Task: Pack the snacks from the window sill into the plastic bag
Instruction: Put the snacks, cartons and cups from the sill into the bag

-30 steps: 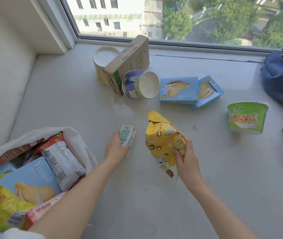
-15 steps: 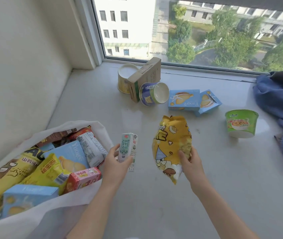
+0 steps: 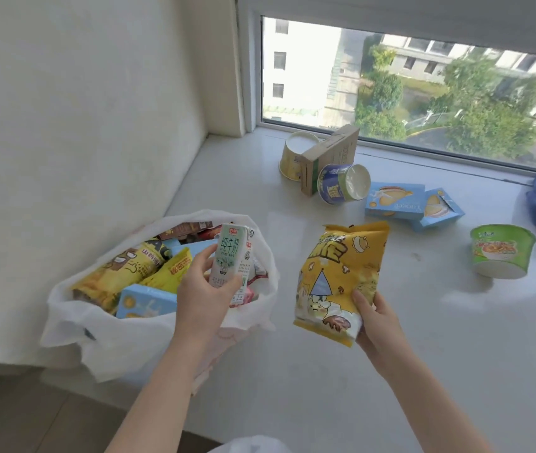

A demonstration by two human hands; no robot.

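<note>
A: What do the hands have?

B: The left hand (image 3: 204, 289) is closed round a milk carton (image 3: 230, 259), thumb on one face and fingers behind, holding it upright over the open bag (image 3: 122, 335). The right hand (image 3: 374, 322) pinches the bottom corner of a yellow popcorn pouch (image 3: 338, 276), lifted off the sill (image 3: 423, 338) just beside the bag.

A: How will they handle?

B: The carton looks stiff and fairly dense, so a grip across its flat sides should hold; it would likely sink between the packets. The pouch looks light, puffy and crinkly. Held by one corner it may swing or slip, and squeezing the middle could crush what's inside. Gripping the sealed edges seems safer.

A: And further out?

B: The bag sits at the sill's left end against the wall, already heaped with packets. Near the window lie two tubs (image 3: 341, 184), a brown box (image 3: 328, 158), two blue boxes (image 3: 394, 199) and a green noodle bowl (image 3: 502, 250). The tubs, on their sides, may roll.
</note>
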